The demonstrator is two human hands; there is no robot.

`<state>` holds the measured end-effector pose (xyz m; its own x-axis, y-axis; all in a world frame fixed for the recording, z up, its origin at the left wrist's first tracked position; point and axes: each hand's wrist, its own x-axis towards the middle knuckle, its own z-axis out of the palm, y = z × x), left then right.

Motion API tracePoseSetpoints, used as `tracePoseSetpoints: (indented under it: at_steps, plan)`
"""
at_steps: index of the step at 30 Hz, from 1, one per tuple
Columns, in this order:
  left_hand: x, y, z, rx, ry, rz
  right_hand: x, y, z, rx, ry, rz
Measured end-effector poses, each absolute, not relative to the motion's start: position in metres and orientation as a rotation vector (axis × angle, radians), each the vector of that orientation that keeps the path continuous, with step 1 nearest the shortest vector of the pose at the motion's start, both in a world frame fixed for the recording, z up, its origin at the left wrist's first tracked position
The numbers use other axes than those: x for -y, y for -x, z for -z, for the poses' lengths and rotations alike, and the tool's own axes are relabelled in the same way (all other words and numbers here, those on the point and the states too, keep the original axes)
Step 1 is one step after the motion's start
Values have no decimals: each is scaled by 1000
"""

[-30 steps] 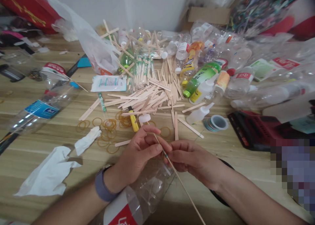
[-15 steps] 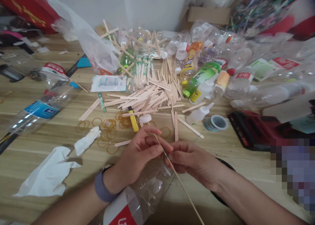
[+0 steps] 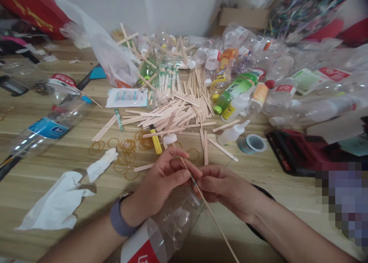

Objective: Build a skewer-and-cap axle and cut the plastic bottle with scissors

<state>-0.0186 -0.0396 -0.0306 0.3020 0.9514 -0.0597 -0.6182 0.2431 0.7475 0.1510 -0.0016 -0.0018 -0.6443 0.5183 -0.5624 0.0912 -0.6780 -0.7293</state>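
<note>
My left hand [image 3: 168,176] is closed, its thumb and fingers pinching a thin bamboo skewer [image 3: 216,221] near the upper end. The skewer slants down to the right, past the bottom edge. Dark green thread [image 3: 193,181] is wound around it between my hands. My right hand [image 3: 220,182] is closed too, fingertips pressed on the skewer beside the winding; exactly what lies between them is partly hidden. Beneath both hands lies a clear plastic bottle [image 3: 175,221] with a red and white label. A white bottle cap [image 3: 169,138] sits just beyond my left fingers.
Popsicle sticks [image 3: 169,115] are heaped mid-table, with rubber bands [image 3: 128,150] and a yellow-handled cutter [image 3: 156,141] nearer. To the right are a glue bottle [image 3: 234,132], a spool [image 3: 252,144], a red and black tool [image 3: 299,152] and many plastic bottles [image 3: 238,88]. Tissues [image 3: 57,201] lie left.
</note>
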Motion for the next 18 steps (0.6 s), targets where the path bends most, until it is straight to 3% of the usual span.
tracePoseSetpoints:
  at_steps: [18]
  plan:
    - [39, 19, 27, -781, -691, -1162, 2, -151, 1, 1159, 1216, -2340]
